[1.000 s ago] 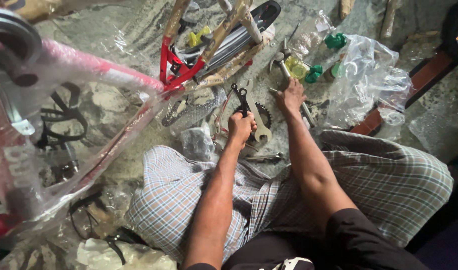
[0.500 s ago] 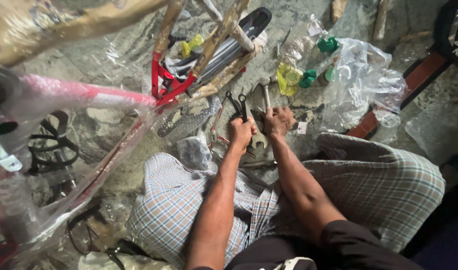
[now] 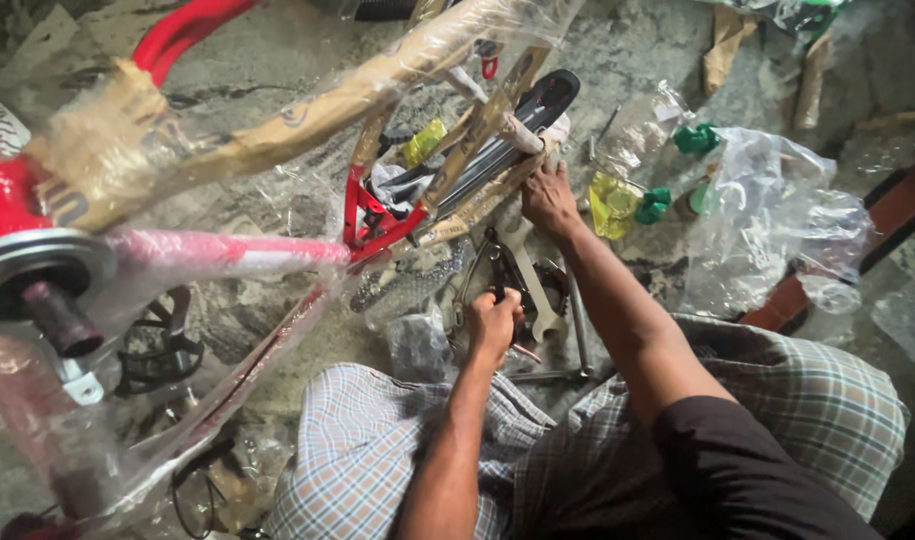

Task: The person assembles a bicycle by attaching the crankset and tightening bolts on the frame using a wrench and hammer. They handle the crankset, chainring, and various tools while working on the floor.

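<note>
My left hand [image 3: 492, 325] is closed on the handles of dark pliers [image 3: 494, 266] that point away from me, low over the floor. Beside it lie a steel spanner [image 3: 534, 292] and a long metal rod [image 3: 576, 322]. My right hand [image 3: 549, 196] reaches further out and grips the cardboard-wrapped rear stays [image 3: 483, 203] of a red bicycle frame [image 3: 376, 228]. The frame is wrapped in clear plastic and brown card, and it stretches to the left. A black saddle [image 3: 523, 118] lies in the wrapping just beyond my right hand.
A pile of clear plastic bags [image 3: 768, 215] with green caps [image 3: 695, 138] lies at the right. A yellow packet [image 3: 612, 204] rests near my right hand. A bike chain [image 3: 408, 289] and black cable coil [image 3: 158, 345] lie on the concrete floor. My checked cloth [image 3: 398, 450] covers my knees.
My right hand has gone from the tools out to the wrapped frame stays and taken hold of them. My left hand stays on the pliers. The view has tilted, bringing the frame closer.
</note>
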